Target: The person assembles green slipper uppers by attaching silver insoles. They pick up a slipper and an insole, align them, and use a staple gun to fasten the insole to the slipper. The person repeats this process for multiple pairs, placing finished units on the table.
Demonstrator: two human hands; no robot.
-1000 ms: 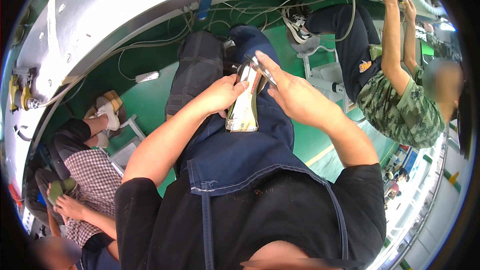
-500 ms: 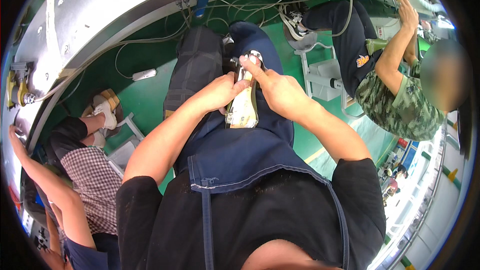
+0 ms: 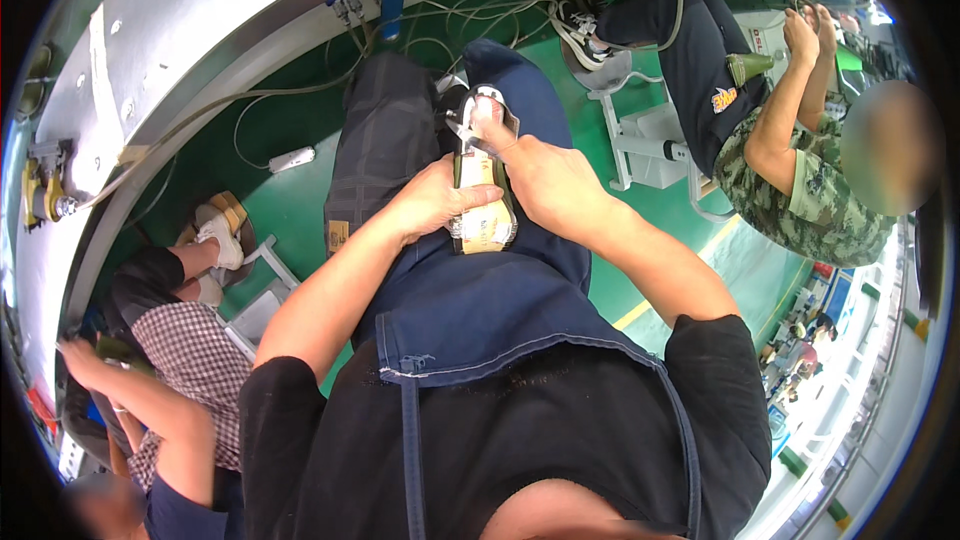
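Note:
An olive-green shoe upper (image 3: 482,228) lies on my lap with its yellowish, printed sole side turned up. My left hand (image 3: 428,202) is closed around its left side, the thumb lying across the yellow surface. Over the far end, my right hand (image 3: 548,178) is closed on a slim metal hand tool (image 3: 468,135), whose exact kind is hard to make out. The tool crosses the upper near its pale far end, and my right fingers partly cover that area. A dark blue apron (image 3: 480,305) spreads under the work.
A metal bench (image 3: 200,30) curves along the far side, with cables (image 3: 430,12) hanging below it. A white power strip (image 3: 292,159) lies on the green floor. Seated co-workers flank me: one in a checkered garment (image 3: 185,340) at left, one in a camouflage shirt (image 3: 820,195) at right.
My left thumb now lies across the sole side. My right hand has shifted slightly, and the metal tool shows more clearly. The left co-worker's arm has come down from the bench edge.

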